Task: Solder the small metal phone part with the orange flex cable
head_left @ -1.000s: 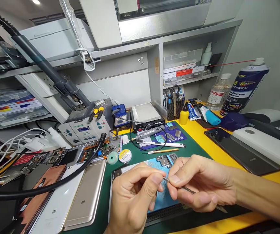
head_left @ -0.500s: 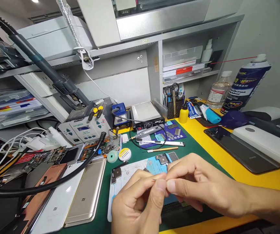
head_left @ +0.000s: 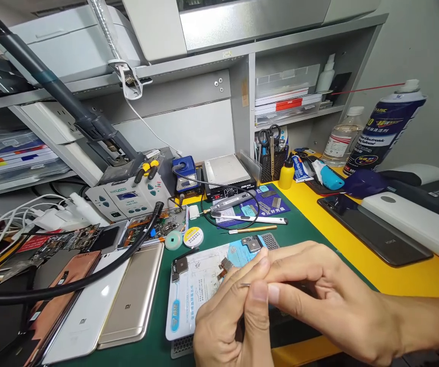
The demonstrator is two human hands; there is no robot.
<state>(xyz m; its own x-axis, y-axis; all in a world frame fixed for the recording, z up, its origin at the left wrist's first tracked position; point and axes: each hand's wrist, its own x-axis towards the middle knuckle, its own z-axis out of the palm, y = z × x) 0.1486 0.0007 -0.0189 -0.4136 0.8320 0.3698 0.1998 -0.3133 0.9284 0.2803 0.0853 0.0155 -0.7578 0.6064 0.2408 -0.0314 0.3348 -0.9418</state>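
Note:
My left hand (head_left: 235, 316) pinches a tiny thin dark piece (head_left: 245, 284), whose tip pokes out between thumb and index finger. Against it, the thumb and fingers of my right hand (head_left: 319, 295) are closed, their tips touching the left fingertips; anything between them is too small to make out. Both hands are above a white and blue work pad (head_left: 189, 316). Lying on the pad are a dark phone part (head_left: 181, 266) at the left, a small metal and copper-coloured part (head_left: 225, 267) in the middle and another dark part (head_left: 252, 244) near its top edge.
Gold (head_left: 131, 300) and white (head_left: 85, 316) phone backs lie at the left, under a thick black hose (head_left: 89, 280). Behind the pad are a round tin (head_left: 193, 237), a brush (head_left: 250, 219) and a yellow bottle (head_left: 287, 174). A dark phone (head_left: 376, 232) lies right.
Both hands have shifted slightly right in view, staying together. The small metal and copper-coloured part and more of the pad's left side now show. The whole view has moved a little.

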